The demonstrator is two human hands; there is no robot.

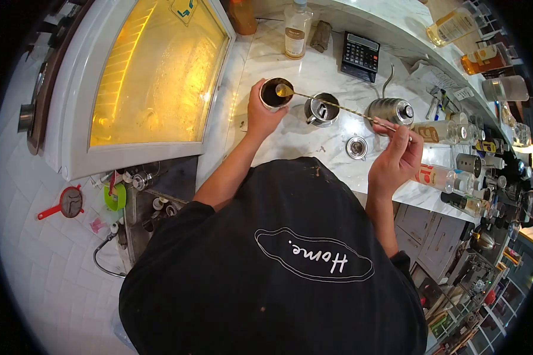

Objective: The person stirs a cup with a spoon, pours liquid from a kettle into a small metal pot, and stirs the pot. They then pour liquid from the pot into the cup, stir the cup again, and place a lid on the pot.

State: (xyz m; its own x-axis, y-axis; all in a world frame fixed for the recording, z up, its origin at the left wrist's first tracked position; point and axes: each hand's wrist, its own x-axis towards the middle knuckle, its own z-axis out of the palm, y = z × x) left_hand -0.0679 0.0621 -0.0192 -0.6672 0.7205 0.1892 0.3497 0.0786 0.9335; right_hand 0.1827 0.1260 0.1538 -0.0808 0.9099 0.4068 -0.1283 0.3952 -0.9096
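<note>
My left hand [265,118] is wrapped round a cup [269,105] with dark contents, held tilted above the marble counter. In my right hand [398,155], the fingers pinch the end of a long bar spoon [349,108] with a twisted golden shaft. Its bowl overlaps the cup's mouth in this view. Beneath the shaft stands a metal pitcher [314,120], which has something pale or shiny inside. A small round metal piece [356,148] sits on the counter, closer to my body.
A gooseneck kettle [389,111] stands near my right hand. Behind are a calculator [360,54] and a labelled clear bottle [297,34]. Several bottles line the right side, among them one with red lettering [435,176]. A glass-fronted appliance [160,77] borders the left.
</note>
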